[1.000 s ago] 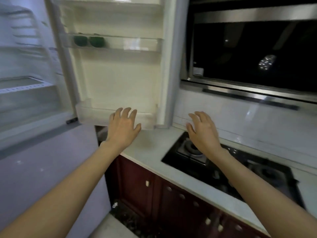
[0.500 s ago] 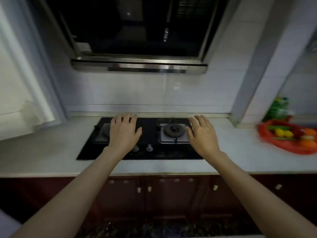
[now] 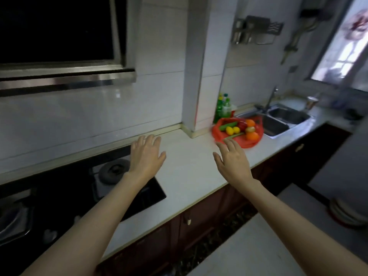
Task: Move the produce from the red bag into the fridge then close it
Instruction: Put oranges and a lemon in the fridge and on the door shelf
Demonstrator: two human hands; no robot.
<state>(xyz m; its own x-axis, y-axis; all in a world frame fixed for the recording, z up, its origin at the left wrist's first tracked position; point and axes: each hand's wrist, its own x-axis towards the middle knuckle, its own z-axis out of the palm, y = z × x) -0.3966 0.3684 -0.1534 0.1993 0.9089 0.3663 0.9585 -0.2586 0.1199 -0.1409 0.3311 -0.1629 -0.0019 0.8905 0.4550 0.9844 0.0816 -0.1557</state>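
A red bag lies open on the white counter beside the sink. Inside it I see a cucumber, two lemons, oranges and other produce. My right hand hovers over the counter, fingers straight, fingertips just short of the bag's near edge. My left hand hovers with spread fingers above the counter next to the hob, holding nothing. The fridge is out of view.
A black gas hob sits at the left under a range hood. A tiled pillar juts out behind the bag, with green bottles beside it. A double steel sink lies to the right. Dark red cabinets run below.
My view has swung right, from the open fridge door past the hob to the bag and sink. Both hands stay raised and empty; the right one is now near the bag.
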